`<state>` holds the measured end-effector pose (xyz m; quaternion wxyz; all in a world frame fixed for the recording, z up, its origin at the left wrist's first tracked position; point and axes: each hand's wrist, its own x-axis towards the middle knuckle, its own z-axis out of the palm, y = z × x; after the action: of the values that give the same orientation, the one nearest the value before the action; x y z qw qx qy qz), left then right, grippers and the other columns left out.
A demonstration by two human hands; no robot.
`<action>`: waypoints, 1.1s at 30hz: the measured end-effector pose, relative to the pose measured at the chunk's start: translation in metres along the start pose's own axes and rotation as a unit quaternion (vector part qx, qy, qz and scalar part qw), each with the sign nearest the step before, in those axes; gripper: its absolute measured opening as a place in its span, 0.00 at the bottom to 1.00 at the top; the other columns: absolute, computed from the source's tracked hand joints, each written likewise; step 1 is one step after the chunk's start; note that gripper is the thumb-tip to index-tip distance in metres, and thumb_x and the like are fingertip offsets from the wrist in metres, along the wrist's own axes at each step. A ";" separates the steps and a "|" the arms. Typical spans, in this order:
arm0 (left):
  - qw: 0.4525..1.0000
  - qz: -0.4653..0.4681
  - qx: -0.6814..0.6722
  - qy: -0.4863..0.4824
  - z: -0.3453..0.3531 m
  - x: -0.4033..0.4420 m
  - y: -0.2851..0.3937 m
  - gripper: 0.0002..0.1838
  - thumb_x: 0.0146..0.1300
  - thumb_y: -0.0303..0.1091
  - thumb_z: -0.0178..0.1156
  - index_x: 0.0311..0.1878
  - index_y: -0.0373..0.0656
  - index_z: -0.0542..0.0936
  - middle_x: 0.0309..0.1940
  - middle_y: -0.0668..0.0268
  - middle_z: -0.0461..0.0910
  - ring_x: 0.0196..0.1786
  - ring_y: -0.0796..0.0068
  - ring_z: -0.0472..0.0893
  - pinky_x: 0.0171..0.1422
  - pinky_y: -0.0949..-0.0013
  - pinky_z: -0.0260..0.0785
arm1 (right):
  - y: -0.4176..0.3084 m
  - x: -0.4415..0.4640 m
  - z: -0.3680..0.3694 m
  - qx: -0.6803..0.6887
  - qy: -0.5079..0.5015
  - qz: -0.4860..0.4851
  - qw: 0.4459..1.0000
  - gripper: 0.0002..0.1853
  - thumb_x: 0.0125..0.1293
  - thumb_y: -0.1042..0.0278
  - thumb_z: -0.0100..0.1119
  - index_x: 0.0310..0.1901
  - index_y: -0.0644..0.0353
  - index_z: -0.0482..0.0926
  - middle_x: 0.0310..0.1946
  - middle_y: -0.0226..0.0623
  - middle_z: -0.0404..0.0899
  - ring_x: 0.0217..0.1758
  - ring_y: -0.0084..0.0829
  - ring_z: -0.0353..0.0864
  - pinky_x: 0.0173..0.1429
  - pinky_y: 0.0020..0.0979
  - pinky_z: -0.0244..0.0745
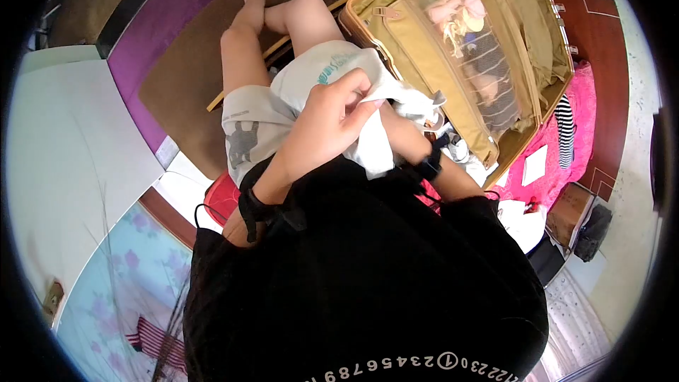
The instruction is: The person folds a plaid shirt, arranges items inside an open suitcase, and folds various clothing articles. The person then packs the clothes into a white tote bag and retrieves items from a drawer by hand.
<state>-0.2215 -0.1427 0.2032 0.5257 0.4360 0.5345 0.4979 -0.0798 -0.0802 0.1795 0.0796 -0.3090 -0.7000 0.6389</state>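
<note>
My left hand [327, 120] is raised over my lap, its thumb and fingers pinched on a fold of white cloth [311, 74]. The cloth lies over my thighs with teal lettering on it, and one end hangs down between my arms. Behind that hanging part, my right hand [402, 136] reaches up into the cloth; its fingers are hidden. Both wrists wear black bands.
An open tan suitcase [523, 64] stands at the upper right, its mesh pocket [488, 71] holding pink and yellow items. Beyond it are a pink cloth [583, 113] and a cardboard box [569, 212]. A white surface [71, 148] is at the left.
</note>
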 end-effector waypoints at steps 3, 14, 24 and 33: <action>0.998 -0.051 -0.012 0.043 -0.017 -0.002 -0.010 0.06 0.64 0.28 0.57 0.36 0.37 0.71 0.16 0.65 0.74 0.18 0.85 0.69 0.21 0.77 0.56 | 0.025 0.026 0.008 0.077 -0.005 0.058 0.995 0.15 0.61 0.61 0.56 0.46 0.62 0.75 0.41 0.45 0.78 0.45 0.38 0.79 0.49 0.36 0.73; 0.977 -0.018 -0.027 0.210 -0.061 0.016 -0.029 0.09 0.66 0.33 0.56 0.38 0.36 0.78 0.27 0.75 0.75 0.30 0.89 0.70 0.34 0.82 0.62 | -0.017 0.005 -0.018 -0.245 -0.229 -0.106 0.936 0.19 0.60 0.66 0.54 0.52 0.65 0.73 0.46 0.50 0.77 0.54 0.47 0.74 0.63 0.45 0.64; 0.953 0.052 0.229 0.191 -0.093 0.016 -0.045 0.10 0.64 0.33 0.59 0.42 0.37 0.80 0.28 0.71 0.79 0.31 0.85 0.74 0.36 0.79 0.66 | -0.044 -0.030 -0.052 -0.523 -0.056 -0.033 0.850 0.18 0.49 0.64 0.64 0.42 0.59 0.75 0.33 0.40 0.79 0.38 0.43 0.80 0.42 0.39 0.74; 0.880 0.127 0.417 0.190 -0.080 0.010 -0.007 0.27 0.45 0.28 0.64 0.54 0.46 0.75 0.56 0.62 0.72 0.54 0.64 0.74 0.54 0.66 0.68 | -0.141 -0.055 -0.067 -0.291 0.009 -0.168 0.942 0.11 0.41 0.79 0.63 0.28 0.59 0.75 0.21 0.33 0.73 0.26 0.39 0.74 0.33 0.33 0.65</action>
<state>-0.3014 -0.1394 0.1909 0.1163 0.5758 0.7223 0.3650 -0.0488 -0.0519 0.3397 0.0989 -0.2024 -0.8962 0.3821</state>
